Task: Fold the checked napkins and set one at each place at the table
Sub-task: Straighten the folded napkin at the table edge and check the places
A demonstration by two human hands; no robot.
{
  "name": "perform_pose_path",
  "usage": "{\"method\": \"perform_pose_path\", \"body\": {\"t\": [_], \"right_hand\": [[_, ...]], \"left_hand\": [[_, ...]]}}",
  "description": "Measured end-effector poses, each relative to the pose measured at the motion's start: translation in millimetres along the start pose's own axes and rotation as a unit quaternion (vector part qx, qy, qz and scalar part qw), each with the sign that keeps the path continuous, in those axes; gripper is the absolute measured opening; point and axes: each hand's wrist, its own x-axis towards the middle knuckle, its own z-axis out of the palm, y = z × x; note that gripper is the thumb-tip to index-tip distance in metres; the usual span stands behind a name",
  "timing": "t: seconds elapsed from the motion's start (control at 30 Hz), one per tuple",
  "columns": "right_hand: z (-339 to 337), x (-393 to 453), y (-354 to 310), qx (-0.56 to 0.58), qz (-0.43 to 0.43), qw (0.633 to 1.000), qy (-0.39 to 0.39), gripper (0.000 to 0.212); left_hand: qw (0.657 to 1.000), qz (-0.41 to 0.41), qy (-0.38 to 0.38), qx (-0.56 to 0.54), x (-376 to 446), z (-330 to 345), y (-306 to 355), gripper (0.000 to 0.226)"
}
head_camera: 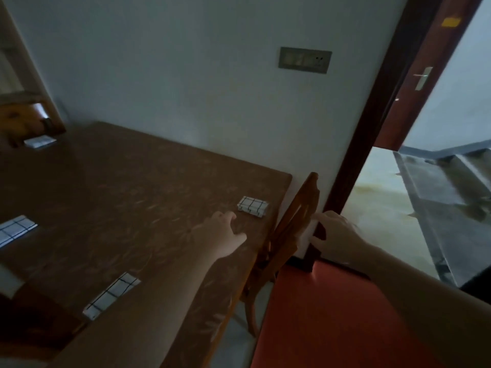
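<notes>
A folded white napkin with dark checks (252, 206) lies near the right edge of the brown patterned table (132, 187). My left hand (224, 233) is over the table just in front of it, fingers loosely curled, holding nothing. Three more folded checked napkins lie at the near edge (111, 294), the left edge (16, 229) and the far left (39, 142). My right hand (336, 236) is off the table beside a chair back (295, 224), with finger and thumb spread around a pale strip. I cannot tell whether that strip is cloth or wall.
The table's long side stands against a grey wall with a switch plate (305, 60). A wooden chair with a red seat (326, 314) is at the right end, and another chair (29, 120) at the far left. An open dark door frame (372, 134) stands to the right.
</notes>
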Motion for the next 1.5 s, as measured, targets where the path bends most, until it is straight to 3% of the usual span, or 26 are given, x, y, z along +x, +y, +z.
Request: {"method": "perform_pose_path", "body": {"t": [0.4,0.8,0.97,1.1,1.17,1.23,1.33,1.5], "right_hand": [[-5,168,116,0.037,-0.172,0.981,-0.078,0.049],[45,332,111,-0.026,-0.288,0.945,-0.154,0.059],[73,387,97,-0.025,-0.345,0.914,-0.213,0.056],[100,433,79,-0.015,-0.398,0.88,-0.259,0.048],[113,447,74,0.007,-0.413,0.869,-0.271,0.057],[128,458,72,0.02,-0.427,0.857,-0.286,0.069],[141,456,69,0.013,-0.416,0.852,-0.318,0.065],[171,449,69,0.031,-0.346,0.858,-0.379,0.03]], "left_hand": [[0.982,-0.178,0.054,0.032,59,49,82,0.058],[0.942,-0.322,0.067,-0.062,176,96,77,0.073],[0.911,-0.394,0.072,-0.098,194,109,80,0.066],[0.861,-0.485,0.077,-0.132,210,116,82,0.072],[0.843,-0.505,0.104,-0.157,216,127,80,0.077],[0.827,-0.519,0.118,-0.181,231,135,89,0.064],[0.812,-0.535,0.11,-0.205,253,149,99,0.029],[0.78,-0.547,0.105,-0.286,281,187,100,0.028]]}}
